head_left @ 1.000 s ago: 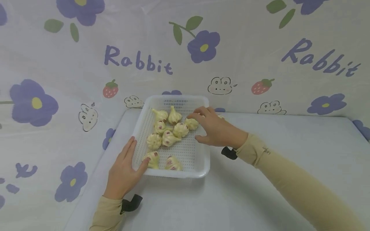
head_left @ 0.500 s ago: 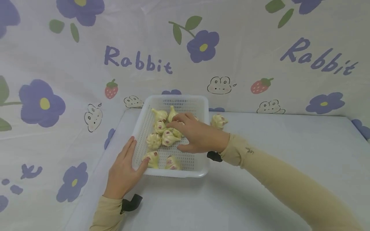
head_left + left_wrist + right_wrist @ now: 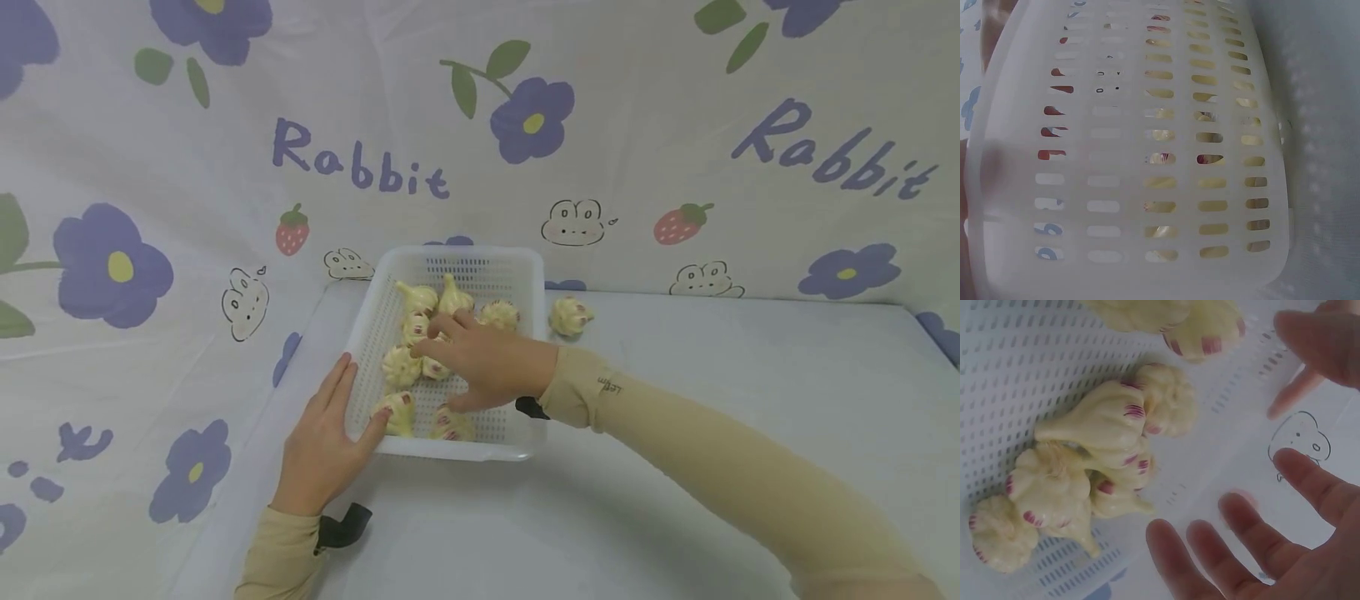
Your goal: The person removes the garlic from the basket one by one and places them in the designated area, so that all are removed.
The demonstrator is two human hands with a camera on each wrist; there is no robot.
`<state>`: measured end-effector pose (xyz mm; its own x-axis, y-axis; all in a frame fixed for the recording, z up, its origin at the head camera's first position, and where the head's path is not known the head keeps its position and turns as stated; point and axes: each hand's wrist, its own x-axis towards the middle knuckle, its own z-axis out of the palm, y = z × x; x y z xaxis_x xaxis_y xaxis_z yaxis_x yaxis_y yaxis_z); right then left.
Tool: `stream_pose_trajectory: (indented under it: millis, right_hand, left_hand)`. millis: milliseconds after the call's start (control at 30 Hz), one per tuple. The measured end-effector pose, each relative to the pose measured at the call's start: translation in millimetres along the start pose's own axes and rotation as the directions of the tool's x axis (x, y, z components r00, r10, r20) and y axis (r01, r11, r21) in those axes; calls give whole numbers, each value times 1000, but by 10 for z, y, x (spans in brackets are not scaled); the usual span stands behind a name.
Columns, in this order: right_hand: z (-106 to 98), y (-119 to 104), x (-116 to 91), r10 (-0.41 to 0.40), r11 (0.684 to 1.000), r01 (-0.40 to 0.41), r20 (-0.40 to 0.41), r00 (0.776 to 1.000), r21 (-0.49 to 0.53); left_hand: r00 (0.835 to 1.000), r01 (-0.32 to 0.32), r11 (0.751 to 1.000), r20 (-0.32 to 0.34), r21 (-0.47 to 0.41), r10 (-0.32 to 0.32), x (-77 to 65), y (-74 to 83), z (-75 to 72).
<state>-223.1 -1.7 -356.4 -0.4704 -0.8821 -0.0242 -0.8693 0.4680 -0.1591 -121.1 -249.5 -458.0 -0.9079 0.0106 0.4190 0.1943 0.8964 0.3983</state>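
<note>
A white perforated plastic basket (image 3: 457,451) holds several pale garlic bulbs (image 3: 499,315) with purple marks; their surfaces look glossy. At its near left corner my left hand (image 3: 322,450) grips the basket, thumb over the rim and fingers along the outer left wall. The left wrist view is filled by the basket wall (image 3: 1016,162), with bulbs showing through the slots. Over the bulbs reaches my right hand (image 3: 491,362), fingers spread and partly hiding the middle ones. In the right wrist view its fingers (image 3: 1254,531) are apart, with nothing between them and the thumb.
One garlic bulb (image 3: 572,317) lies on the white table (image 3: 720,392), just outside the basket's right wall. Behind the table hangs a white cloth (image 3: 480,208) printed with flowers, rabbits and strawberries.
My right hand has moved left and toward me across the basket, uncovering the bulb at its right side and the one on the table. My left hand stays at the corner.
</note>
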Motion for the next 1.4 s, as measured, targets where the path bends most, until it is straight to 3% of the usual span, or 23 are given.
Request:
stream_pose_trajectory:
  millis: [233, 467, 600, 967, 1400]
  right_hand:
    - [108, -33, 99, -22, 1000, 21, 182, 983, 3]
    - [253, -89, 169, -81, 991, 104, 240, 967, -83]
    - [296, -112, 172, -64, 994, 86, 277, 959, -66]
    - [463, -80, 210, -105, 983, 142, 279, 955, -115]
    - [565, -26, 239, -90, 995, 101, 311, 946, -20]
  left_hand:
    - [1000, 9, 1000, 4, 2, -9, 17, 7, 9]
    - [1000, -5, 1000, -11, 17, 5, 19, 14, 16]
    - [1000, -6, 1000, -14, 16, 6, 18, 23, 19]
    - [1000, 27, 1000, 10, 5, -28, 15, 32, 31]
    - [1000, 24, 1000, 8, 12, -24, 20, 46, 23]
